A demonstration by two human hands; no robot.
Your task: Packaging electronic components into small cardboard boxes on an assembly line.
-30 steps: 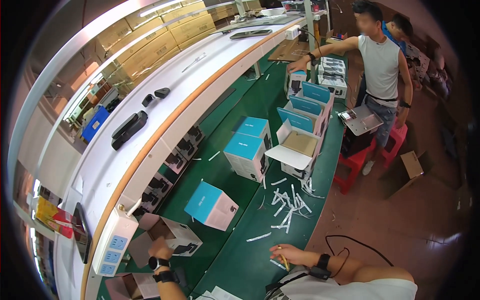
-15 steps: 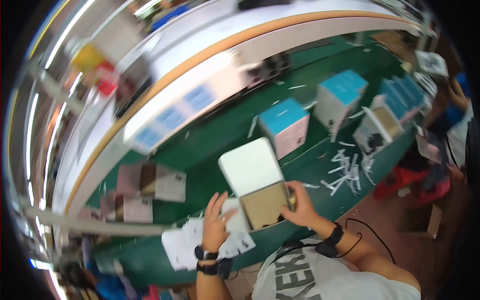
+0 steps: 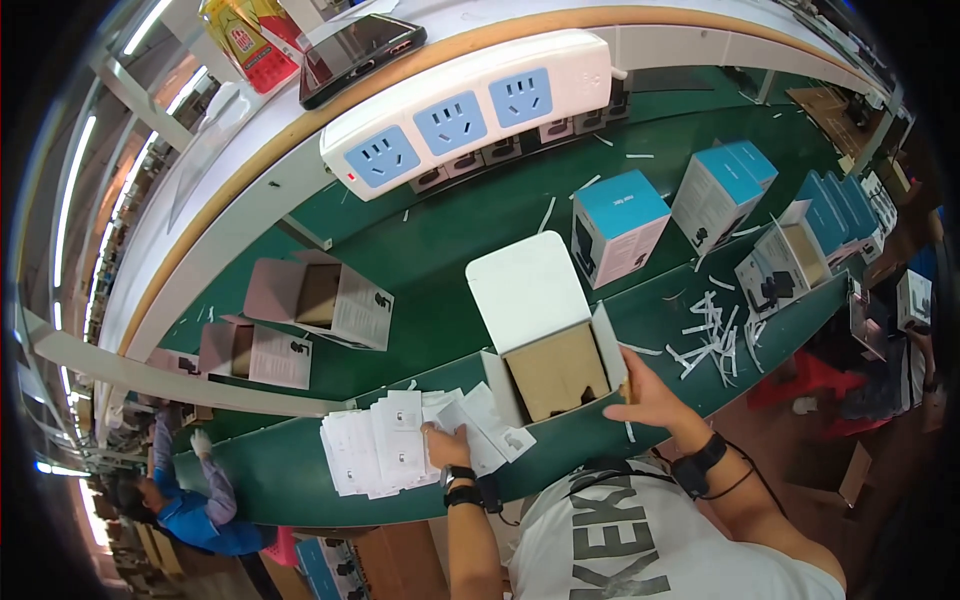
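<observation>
Step in hand, as judged: taking an insert for an open carton. Open white cardboard box with brown inner tray [image 3: 553, 365] standing near centre on green conveyor belt [image 3: 450, 230]. Right hand [image 3: 650, 397] gripping its right wall. Left hand [image 3: 445, 445] pressed flat on fanned white paper leaflets [image 3: 395, 450], left of box. Next: pinch one leaflet only, carry right.

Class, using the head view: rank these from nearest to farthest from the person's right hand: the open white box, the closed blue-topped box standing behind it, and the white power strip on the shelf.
1. Open white box: touching the right hand, just to its left.
2. Blue-topped box: standing farther back on the green table.
3. White power strip: up on the shelf edge, far back and left.
</observation>
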